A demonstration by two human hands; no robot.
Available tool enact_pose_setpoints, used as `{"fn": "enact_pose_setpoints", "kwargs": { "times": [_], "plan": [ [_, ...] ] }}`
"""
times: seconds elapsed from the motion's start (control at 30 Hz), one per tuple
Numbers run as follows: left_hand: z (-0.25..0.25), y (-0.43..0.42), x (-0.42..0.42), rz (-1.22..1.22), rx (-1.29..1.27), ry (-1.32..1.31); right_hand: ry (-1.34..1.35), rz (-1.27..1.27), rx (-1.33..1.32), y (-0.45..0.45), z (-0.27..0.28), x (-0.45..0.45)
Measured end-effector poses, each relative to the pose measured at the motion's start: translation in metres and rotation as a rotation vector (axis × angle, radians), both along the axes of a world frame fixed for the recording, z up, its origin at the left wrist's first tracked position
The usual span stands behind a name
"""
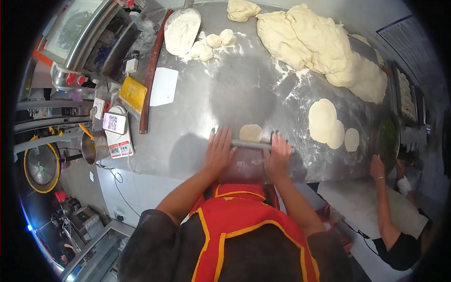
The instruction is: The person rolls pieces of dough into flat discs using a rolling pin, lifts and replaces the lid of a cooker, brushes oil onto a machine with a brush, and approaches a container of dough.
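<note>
A slim rolling pin (251, 144) lies across the worktop in front of my apron. My left hand (219, 151) is on its left end, fingers stretched out flat. Over the right part rests my right hand (278, 157), its fingers also straight and the pin's tip showing past it. Neither hand is wrapped round the pin. Just beyond the pin, between my hands, is a small round dough wrapper (251, 133). Several rolled-out dough rounds (324, 121) lie overlapping to the right, with a single round (352, 139) beside them.
A large dough mass (319, 47) fills the back right. Flour in a scoop (182, 33) and small dough balls (213, 41) are at the back. A long wooden rod (154, 70), white sheet (163, 87) and scale (118, 136) stand left. Another person's hand (377, 167) touches a bowl of greens (388, 141).
</note>
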State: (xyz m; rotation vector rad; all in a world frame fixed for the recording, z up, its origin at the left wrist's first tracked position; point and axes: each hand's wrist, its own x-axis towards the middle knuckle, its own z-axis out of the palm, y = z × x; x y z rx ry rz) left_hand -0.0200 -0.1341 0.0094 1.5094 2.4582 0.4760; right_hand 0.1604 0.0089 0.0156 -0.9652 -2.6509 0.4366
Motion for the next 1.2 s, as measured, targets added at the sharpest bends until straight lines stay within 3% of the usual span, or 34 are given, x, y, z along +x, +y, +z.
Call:
{"fn": "enact_pose_setpoints", "kwargs": {
  "times": [0.03, 0.1, 0.17, 0.3, 0.43, 0.53, 0.57, 0.63, 0.73, 0.8, 0.87, 0.97, 1.0, 1.07, 1.17, 1.2],
  "plan": [
    [0.000, 0.010, -0.007, -0.004, 0.033, -0.009, -0.010, -0.016, -0.021, 0.009, -0.002, -0.009],
    [-0.012, 0.056, -0.033, -0.027, -0.133, 0.134, -0.133, -0.062, 0.107, 0.044, -0.006, -0.039],
    [0.010, 0.104, -0.062, 0.004, -0.077, 0.153, -0.189, -0.115, 0.179, 0.082, -0.005, -0.070],
    [-0.004, 0.183, -0.113, 0.015, 0.107, 0.267, -0.106, -0.196, 0.323, 0.150, -0.012, -0.116],
    [-0.005, 0.168, -0.107, -0.038, 0.111, 0.286, -0.106, -0.062, 0.247, 0.137, -0.008, -0.110],
    [-0.001, 0.093, -0.066, -0.054, -0.006, 0.154, -0.137, 0.011, 0.070, 0.069, -0.011, -0.064],
    [-0.002, 0.067, -0.049, -0.085, -0.067, 0.119, -0.033, 0.059, 0.031, 0.044, -0.009, -0.045],
    [-0.003, 0.027, -0.020, 0.010, 0.016, 0.009, 0.055, 0.118, -0.005, 0.014, -0.011, -0.019],
    [-0.012, 0.034, -0.018, -0.037, 0.078, -0.019, 0.054, 0.136, -0.023, -0.004, -0.012, -0.005],
    [0.004, 0.074, -0.025, -0.026, 0.299, -0.172, 0.111, 0.141, -0.082, 0.005, -0.006, -0.012],
    [-0.003, 0.109, -0.032, -0.096, 0.219, -0.141, 0.028, 0.203, -0.179, 0.011, 0.001, -0.003],
    [-0.016, 0.126, -0.041, -0.030, -0.050, -0.254, -0.037, 0.298, -0.212, 0.018, -0.001, 0.039],
    [-0.021, 0.120, -0.042, 0.076, 0.005, -0.299, -0.045, 0.332, -0.203, 0.015, -0.002, 0.052],
    [-0.026, 0.101, -0.053, 0.283, 0.117, -0.374, -0.082, 0.279, -0.129, -0.004, 0.006, 0.064],
    [-0.001, 0.066, -0.038, 0.193, 0.178, -0.750, -0.052, 0.107, -0.042, -0.028, 0.008, 0.046],
    [0.006, 0.059, -0.029, 0.110, 0.117, -0.750, -0.028, 0.035, -0.009, -0.030, 0.006, 0.032]
  ]
}}
